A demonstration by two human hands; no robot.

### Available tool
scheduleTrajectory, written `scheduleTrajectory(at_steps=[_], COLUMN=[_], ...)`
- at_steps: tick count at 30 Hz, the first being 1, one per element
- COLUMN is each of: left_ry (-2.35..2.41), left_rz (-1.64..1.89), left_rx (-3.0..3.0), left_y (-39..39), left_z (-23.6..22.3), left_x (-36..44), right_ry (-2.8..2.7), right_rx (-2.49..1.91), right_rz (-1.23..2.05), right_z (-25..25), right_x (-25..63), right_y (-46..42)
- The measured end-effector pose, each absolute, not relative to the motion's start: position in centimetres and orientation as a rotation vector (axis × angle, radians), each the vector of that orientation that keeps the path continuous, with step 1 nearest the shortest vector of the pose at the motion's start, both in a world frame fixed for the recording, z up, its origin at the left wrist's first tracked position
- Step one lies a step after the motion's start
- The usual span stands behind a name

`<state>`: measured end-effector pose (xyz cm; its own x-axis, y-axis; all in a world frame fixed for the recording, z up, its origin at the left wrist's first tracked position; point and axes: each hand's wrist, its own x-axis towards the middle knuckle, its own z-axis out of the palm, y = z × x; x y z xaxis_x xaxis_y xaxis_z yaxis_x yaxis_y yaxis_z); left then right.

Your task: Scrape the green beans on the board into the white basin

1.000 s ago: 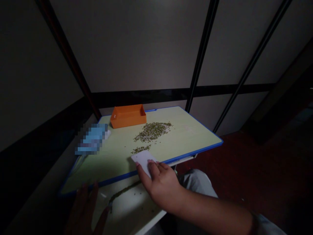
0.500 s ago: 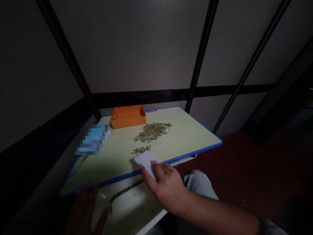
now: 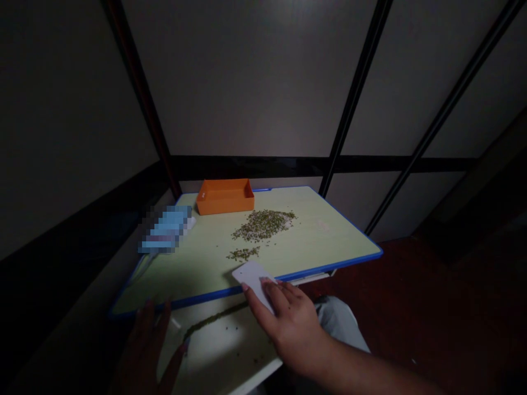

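Observation:
My right hand [image 3: 296, 323] grips a flat white card [image 3: 256, 278] between thumb and fingers. The card's far end lies over the front edge of the table, just short of a small patch of greenish grains [image 3: 244, 254]. Behind that patch spreads a larger heap of the same grains [image 3: 263, 225]. At the lower left, in shadow, my left hand [image 3: 144, 351] has its fingers spread beside a pale open drawer [image 3: 230, 351] under the tabletop. A line of grains [image 3: 209, 321] runs along inside the drawer, with several loose ones near it.
An orange open box [image 3: 225, 197] stands at the back left of the pale, blue-rimmed table [image 3: 197, 274]. A blurred-out light blue item [image 3: 167, 230] lies on the left side. A panelled wall [image 3: 247, 82] rises behind. My knee [image 3: 341, 318] is under the right front.
The whole view has shifted a little, so the table and box appear farther right. My right hand still holds the card by the front edge. Both hands look much the same.

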<state>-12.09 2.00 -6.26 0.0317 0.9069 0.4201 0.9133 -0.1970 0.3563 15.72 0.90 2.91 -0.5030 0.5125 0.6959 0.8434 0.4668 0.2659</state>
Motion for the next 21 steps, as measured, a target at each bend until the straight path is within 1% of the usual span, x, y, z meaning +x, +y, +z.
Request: scheduleTrajectory(at_steps=[6, 21], left_ry=[-1.924, -1.869], left_rz=[-0.946, -0.969], left_rx=[-2.226, -2.244], left_y=[2.08, 2.38], left_z=[-6.71, -6.66], left_x=[-11.88, -11.99], right_ry=[-2.194, -2.214], right_rx=[-1.142, -1.196], right_rz=[-0.822, -0.839], right_z=[2.23, 2.4], right_x=[15.31, 15.26], right_y=[1.39, 1.82])
